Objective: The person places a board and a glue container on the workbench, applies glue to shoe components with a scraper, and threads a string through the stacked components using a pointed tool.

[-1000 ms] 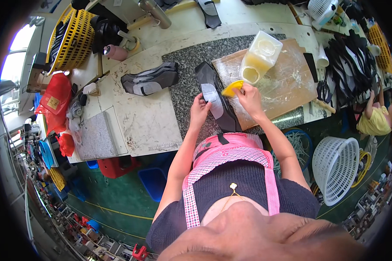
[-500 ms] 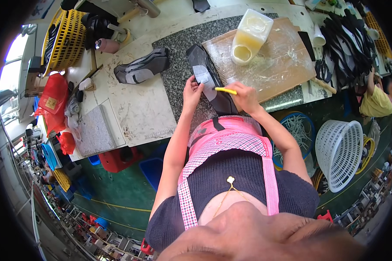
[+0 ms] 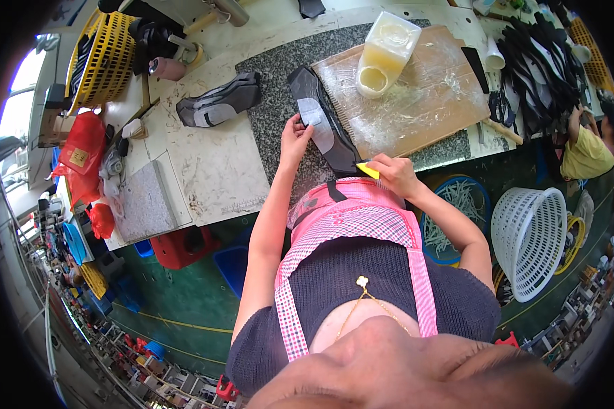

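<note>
A long stack of black pieces with a light grey panel lies on the speckled stone slab in front of me. At its left edge is my left hand, thumb and fingers closed on the border of the grey panel. My right hand grips a flat yellow-handled tool near the stack's near end. The tool's dark tip is too small to make out. A translucent square bottle with yellowish liquid and a cut-open mouth lies on the stained brown board to the right.
Another black-and-grey stack rests left on the white table. Dark strips pile up at the far right, near a person in yellow. A white basket stands on the floor; a yellow basket is at the far left.
My right hand has moved toward me and slightly right, bringing the yellow tool from the grey panel to the stack's near end. The tool has turned, showing its broad side.
</note>
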